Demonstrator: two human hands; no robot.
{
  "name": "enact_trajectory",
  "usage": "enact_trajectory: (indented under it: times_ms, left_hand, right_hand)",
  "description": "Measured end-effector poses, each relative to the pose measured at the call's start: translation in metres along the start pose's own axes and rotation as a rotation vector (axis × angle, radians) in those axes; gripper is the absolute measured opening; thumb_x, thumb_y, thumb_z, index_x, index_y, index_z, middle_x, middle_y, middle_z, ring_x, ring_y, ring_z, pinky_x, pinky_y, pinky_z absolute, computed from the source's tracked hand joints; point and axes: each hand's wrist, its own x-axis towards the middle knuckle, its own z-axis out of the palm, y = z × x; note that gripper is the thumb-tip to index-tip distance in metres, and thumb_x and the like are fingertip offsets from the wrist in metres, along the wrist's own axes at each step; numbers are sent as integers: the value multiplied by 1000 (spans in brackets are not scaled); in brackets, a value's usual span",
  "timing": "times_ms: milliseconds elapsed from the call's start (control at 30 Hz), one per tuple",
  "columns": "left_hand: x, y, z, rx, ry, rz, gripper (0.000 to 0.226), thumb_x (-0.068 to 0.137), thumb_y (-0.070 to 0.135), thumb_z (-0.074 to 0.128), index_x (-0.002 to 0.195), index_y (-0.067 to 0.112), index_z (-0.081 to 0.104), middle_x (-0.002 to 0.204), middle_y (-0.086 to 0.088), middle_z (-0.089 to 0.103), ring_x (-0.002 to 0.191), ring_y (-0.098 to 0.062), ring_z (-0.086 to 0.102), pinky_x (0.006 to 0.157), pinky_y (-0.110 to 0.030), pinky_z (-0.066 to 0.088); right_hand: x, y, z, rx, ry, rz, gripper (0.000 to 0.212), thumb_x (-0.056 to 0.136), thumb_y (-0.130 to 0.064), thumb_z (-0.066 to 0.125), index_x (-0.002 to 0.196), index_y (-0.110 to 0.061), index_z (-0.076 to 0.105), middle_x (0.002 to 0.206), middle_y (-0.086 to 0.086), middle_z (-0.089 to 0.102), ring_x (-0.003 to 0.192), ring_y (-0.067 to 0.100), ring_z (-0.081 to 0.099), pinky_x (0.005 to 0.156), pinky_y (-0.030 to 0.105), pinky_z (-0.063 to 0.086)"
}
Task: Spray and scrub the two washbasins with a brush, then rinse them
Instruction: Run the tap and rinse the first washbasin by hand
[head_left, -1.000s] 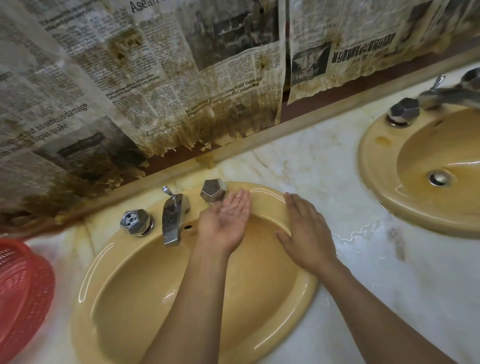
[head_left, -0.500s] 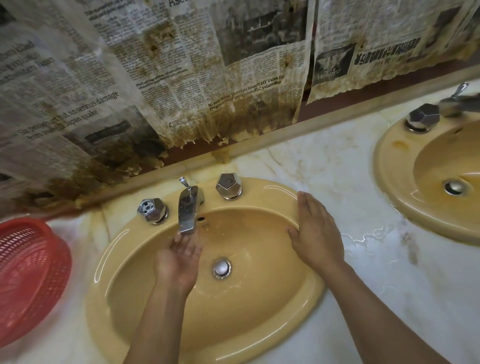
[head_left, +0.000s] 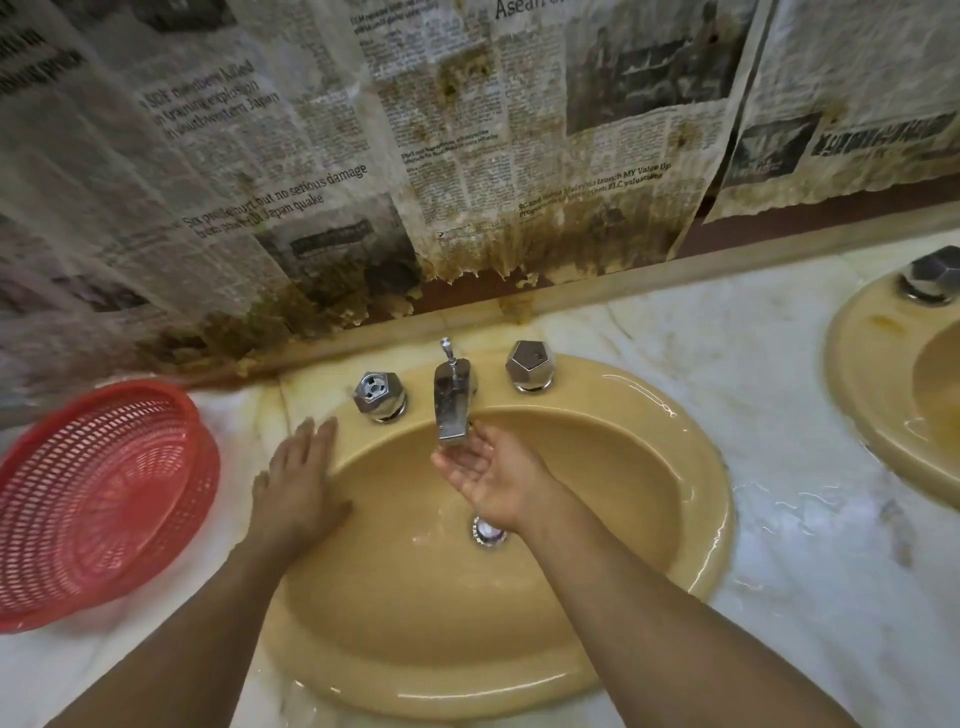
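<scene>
A yellow washbasin (head_left: 712, 519) fills the middle of the head view, its bowl wet and glossy. A chrome spout (head_left: 451, 408) stands at its back between two chrome knobs (head_left: 380, 396) (head_left: 530, 367). My right hand (head_left: 493, 480) lies palm up and slightly cupped right under the spout's mouth, above the drain (head_left: 488, 531). My left hand (head_left: 298, 486) rests flat, fingers straight, on the basin's left rim. Neither hand holds anything. The second yellow washbasin (head_left: 872, 400) is cut off by the right edge. No brush or spray bottle is in view.
A red plastic basket (head_left: 98, 499) stands on the marble counter (head_left: 810, 582) left of the basin. The counter between the basins is wet with puddles. Stained newspaper (head_left: 467, 156) covers the wall behind the taps.
The hands swapped places: my left hand left the spout for the left rim, and my right hand left the right rim for the spout. The view shifted left.
</scene>
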Motion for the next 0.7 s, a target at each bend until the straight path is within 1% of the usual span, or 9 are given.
enact_trajectory:
  times_ms: [67, 133, 200, 267, 367, 433, 533, 600, 700]
  left_hand:
    - [-11, -26, 12, 31, 74, 84, 112, 84, 48, 77, 163, 40, -1, 173, 0, -1, 156, -31, 14, 122, -54, 25]
    - [-17, -38, 20, -13, 163, 117, 107, 84, 53, 76, 164, 41, 6, 172, -5, 11, 152, -34, 24, 120, -53, 30]
    - [-17, -39, 24, -42, 214, 122, 104, 83, 53, 77, 163, 40, 13, 170, -7, 18, 150, -35, 28, 119, -52, 31]
    - [-16, -37, 25, -73, 237, 117, 101, 83, 52, 77, 163, 37, 18, 169, -7, 20, 150, -34, 28, 118, -51, 30]
    - [-16, -40, 27, -110, 257, 100, 99, 83, 55, 76, 163, 35, 20, 167, -9, 25, 151, -32, 27, 119, -51, 28]
    - [-14, -42, 28, -120, 265, 107, 99, 83, 55, 75, 162, 35, 19, 165, -10, 27, 150, -32, 27, 119, -50, 28]
    - [-12, -41, 29, -126, 277, 105, 99, 83, 55, 75, 162, 35, 20, 164, -10, 29, 149, -31, 27, 119, -51, 29]
    - [-11, -41, 28, -112, 284, 99, 101, 81, 56, 77, 162, 35, 20, 162, -9, 30, 149, -30, 28, 118, -51, 30]
    - [-11, -40, 28, -117, 289, 94, 102, 80, 56, 78, 161, 35, 20, 162, -8, 30, 149, -29, 27, 118, -50, 29]
  right_hand:
    - [-1, -1, 3, -12, -16, -9, 25, 103, -18, 55, 99, 4, 65, 80, 21, 75, 89, 33, 69, 67, 39, 64]
    - [-5, -2, 2, -57, -13, -5, 26, 104, -16, 53, 93, 4, 66, 78, 17, 75, 86, 30, 69, 76, 39, 63]
    - [-10, -5, -4, -85, 14, 12, 29, 104, -15, 52, 87, 4, 65, 77, 17, 74, 76, 29, 73, 75, 36, 62]
    - [-16, -9, -11, -22, 31, 28, 25, 102, -12, 54, 91, 7, 66, 78, 19, 73, 66, 31, 75, 68, 37, 63]
    - [-29, -27, -8, 37, 47, -45, 24, 101, -8, 54, 98, 12, 67, 87, 22, 73, 66, 34, 75, 65, 41, 63]
    - [-40, -47, 1, 19, 42, -140, 24, 102, -7, 52, 106, 14, 63, 94, 24, 73, 72, 35, 76, 63, 43, 64]
    - [-52, -82, 19, -74, 57, -275, 30, 104, -7, 48, 125, 13, 56, 111, 23, 70, 96, 37, 73, 66, 45, 64]
    - [-57, -103, 30, -179, 100, -345, 31, 106, -8, 43, 125, 15, 54, 121, 23, 65, 106, 39, 68, 74, 45, 63]
    - [-61, -124, 44, -387, 165, -398, 31, 106, -6, 39, 116, 18, 55, 124, 34, 60, 111, 43, 64, 95, 45, 57]
